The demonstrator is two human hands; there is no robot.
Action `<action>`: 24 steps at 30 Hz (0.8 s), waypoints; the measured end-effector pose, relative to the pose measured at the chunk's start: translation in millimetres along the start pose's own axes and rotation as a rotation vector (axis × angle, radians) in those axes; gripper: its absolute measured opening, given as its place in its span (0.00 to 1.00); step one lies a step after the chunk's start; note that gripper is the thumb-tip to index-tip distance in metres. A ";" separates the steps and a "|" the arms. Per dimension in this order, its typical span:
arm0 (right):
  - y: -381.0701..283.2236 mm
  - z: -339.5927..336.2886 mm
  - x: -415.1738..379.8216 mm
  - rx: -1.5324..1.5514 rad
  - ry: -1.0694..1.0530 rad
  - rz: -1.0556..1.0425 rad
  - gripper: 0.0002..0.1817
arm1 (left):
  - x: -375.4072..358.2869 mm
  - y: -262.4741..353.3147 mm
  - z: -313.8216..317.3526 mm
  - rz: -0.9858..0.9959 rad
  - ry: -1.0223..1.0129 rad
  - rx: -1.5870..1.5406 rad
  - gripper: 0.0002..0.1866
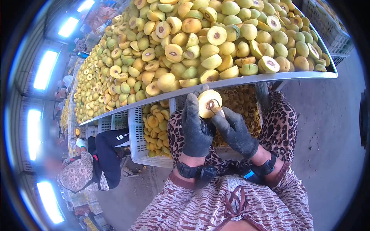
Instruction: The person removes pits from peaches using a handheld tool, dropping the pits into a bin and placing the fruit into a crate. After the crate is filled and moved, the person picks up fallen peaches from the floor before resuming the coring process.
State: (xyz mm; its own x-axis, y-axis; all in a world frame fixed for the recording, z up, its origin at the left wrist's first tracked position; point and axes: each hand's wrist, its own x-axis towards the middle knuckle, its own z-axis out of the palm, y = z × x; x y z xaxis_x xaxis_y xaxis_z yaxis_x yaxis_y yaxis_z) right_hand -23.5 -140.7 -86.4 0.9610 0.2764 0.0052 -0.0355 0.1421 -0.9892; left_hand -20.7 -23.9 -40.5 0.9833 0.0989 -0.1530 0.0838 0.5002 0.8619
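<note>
My left hand [195, 131], in a dark grey glove, holds up a halved yellow peach [206, 99] with its cut face toward me. The reddish-brown pit area shows in the middle of that face. In my right hand [238, 133], also gloved, is a small pitting tool [218, 110] with a thin curved metal loop and a pale handle. Its loop touches the cut face around the pit. Both hands are closed, just below the metal table edge and above my lap.
A metal-edged table [216, 82] is heaped with halved peaches. Beneath it, a white crate [135, 134] holds peach halves, and brown scraps [243, 101] lie between my knees. A co-worker [86, 169] sits at left. Stacked crates [335, 32] stand at upper right.
</note>
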 end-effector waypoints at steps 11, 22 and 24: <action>1.6 2.4 9.6 -0.162 0.036 -0.132 0.13 | 20.7 -13.4 -6.2 0.209 0.067 0.147 0.25; 4.7 10.8 7.9 -0.201 0.084 -0.227 0.12 | 14.4 -6.3 4.0 0.245 0.152 0.084 0.23; 11.9 7.7 5.4 -0.259 0.084 -0.246 0.12 | 16.7 -8.1 2.4 0.267 0.136 0.130 0.23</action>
State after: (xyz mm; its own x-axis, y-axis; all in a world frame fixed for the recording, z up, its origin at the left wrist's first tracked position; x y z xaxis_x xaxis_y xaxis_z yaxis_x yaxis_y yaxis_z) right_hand -20.9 -130.2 -97.0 0.9518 0.1832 0.2460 0.2596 -0.0539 -0.9642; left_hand -4.6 -28.4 -48.8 0.9435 0.3299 0.0311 -0.1455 0.3282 0.9333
